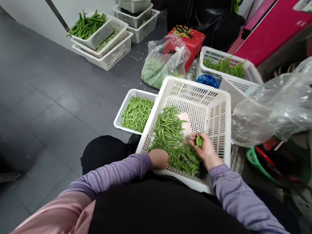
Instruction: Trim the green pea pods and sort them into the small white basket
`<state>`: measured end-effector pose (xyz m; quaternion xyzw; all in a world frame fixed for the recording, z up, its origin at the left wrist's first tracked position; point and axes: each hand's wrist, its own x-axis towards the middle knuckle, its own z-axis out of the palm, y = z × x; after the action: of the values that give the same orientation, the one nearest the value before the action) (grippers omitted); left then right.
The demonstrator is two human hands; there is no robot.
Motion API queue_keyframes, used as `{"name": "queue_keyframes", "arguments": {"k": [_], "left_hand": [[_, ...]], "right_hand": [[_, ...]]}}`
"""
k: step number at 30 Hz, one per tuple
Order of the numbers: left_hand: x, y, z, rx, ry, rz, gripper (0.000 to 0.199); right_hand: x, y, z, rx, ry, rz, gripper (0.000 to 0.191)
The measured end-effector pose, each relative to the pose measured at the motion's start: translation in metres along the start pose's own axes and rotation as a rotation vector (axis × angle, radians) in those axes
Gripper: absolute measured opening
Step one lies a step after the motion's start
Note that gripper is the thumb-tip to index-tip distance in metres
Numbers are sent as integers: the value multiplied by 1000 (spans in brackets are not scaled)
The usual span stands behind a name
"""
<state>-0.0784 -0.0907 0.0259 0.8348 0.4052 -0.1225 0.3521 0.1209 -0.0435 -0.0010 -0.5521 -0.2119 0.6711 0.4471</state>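
A large white plastic basket (224,103) rests across my lap. Inside it lie a pile of green pea pods (169,125) and, nearer to me, a heap of stringy green trimmings (184,159). Over the right side of the basket, my right hand (206,148) is closed with a pea pod (199,140) at its fingers. My left hand (159,159) is low at the near left, against the trimmings; its fingers are turned down and hidden. A smaller white basket (118,117) of pea pods (137,112) stands on the floor to the left.
Beyond are a plastic bag of greens (159,70), a red stool (194,44) with scraps and a basket of green stalks (225,66). Clear plastic bags (281,100) lie right. Stacked baskets (114,58) stand by the wall. Another person (209,11) sits opposite.
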Motion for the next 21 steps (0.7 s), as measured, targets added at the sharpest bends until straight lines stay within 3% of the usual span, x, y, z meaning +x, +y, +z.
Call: {"name": "queue_keyframes", "arguments": {"k": [2, 6, 9, 13, 15, 17, 21], "left_hand": [[0, -3, 4, 24, 14, -29, 17], [1, -5, 6, 76, -1, -37, 25], [3, -4, 4, 112, 18, -42, 24], [4, -3, 0, 88, 81, -108, 25], [3, -2, -2, 70, 116, -171, 26], [4, 0, -5, 22, 185, -170, 25], [8, 9, -5, -235, 353, -10, 22]], "right_hand": [[14, 4, -4, -377, 22, -92, 10], [20, 32, 13, -1465, -159, -279, 14], [18, 48, 29, -1761, -216, -298, 13], [18, 39, 26, -1768, -172, -287, 13], [12, 25, 16, -1627, -139, -253, 16], [1, 13, 6, -1235, -125, -137, 20], [-29, 2, 2, -329, -151, 132, 25]]}}
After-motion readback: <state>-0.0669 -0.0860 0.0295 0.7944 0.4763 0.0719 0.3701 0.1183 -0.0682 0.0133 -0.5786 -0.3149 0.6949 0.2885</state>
